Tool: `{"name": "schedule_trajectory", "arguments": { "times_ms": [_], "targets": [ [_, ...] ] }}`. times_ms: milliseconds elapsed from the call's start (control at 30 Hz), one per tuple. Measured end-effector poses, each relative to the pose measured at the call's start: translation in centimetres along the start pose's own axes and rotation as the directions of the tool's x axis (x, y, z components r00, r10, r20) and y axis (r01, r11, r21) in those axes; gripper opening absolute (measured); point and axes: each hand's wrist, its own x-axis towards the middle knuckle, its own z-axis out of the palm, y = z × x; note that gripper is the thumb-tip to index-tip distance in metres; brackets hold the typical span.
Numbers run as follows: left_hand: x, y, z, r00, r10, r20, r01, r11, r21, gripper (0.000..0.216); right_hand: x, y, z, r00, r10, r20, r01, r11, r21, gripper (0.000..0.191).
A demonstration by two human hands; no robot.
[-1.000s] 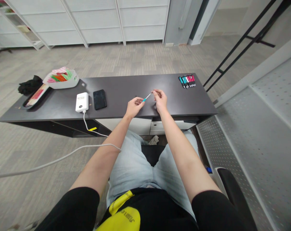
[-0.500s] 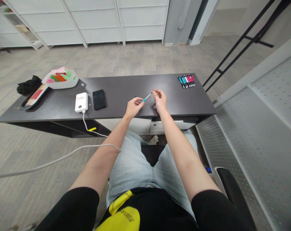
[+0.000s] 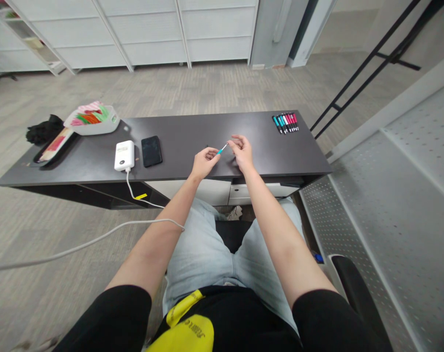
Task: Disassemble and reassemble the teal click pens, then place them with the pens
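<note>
Above the near part of the dark table (image 3: pixel 185 132), my left hand (image 3: pixel 204 163) is closed round a teal pen barrel (image 3: pixel 219 152), most of which its fingers hide. A thin whitish pen refill (image 3: pixel 224 146) sticks out of the barrel's upper end, slanting up to the right. The thumb and forefinger of my right hand (image 3: pixel 243 150) pinch the far end of that refill. Beyond the hands at the right lies a row of several pens (image 3: pixel 285 122) with teal, white and pink barrels and black grips.
Left of my hands lie a black phone (image 3: pixel 151 151) and a white power bank (image 3: pixel 124 156) with a white cable (image 3: pixel 97 239) running past my left forearm. Further left are a plastic basket (image 3: pixel 97 128), a black tray (image 3: pixel 55 146) and a black cloth bundle (image 3: pixel 45 130).
My right hand has moved slightly left towards my left hand. Less of the refill shows outside the teal barrel. My left hand stays in place.
</note>
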Motion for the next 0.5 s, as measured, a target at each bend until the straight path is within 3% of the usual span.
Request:
{"name": "schedule_trajectory", "arguments": {
  "times_ms": [167,267,367,500],
  "targets": [
    [0.2,-0.2,0.1,0.997,-0.03,-0.065,0.027,0.999,-0.046,0.021,-0.1,0.7,0.1,0.99,-0.02,0.138,0.033,0.995,-0.095,0.05],
    [0.4,-0.2,0.0,0.988,-0.079,-0.132,0.062,0.99,-0.127,0.031,-0.2,1.1,0.1,0.963,-0.079,0.257,0.145,0.959,-0.245,0.041],
    [0.7,-0.3,-0.2,0.97,-0.106,-0.22,0.068,0.982,-0.175,0.029,-0.3,1.5,0.3,0.922,-0.116,0.368,0.275,0.866,-0.418,0.03],
    [0.9,-0.6,-0.4,0.929,-0.11,-0.353,0.049,0.983,-0.176,0.018,-0.3,1.5,1.7,0.947,-0.154,0.282,0.292,0.78,-0.553,0.035]
  ]
}}
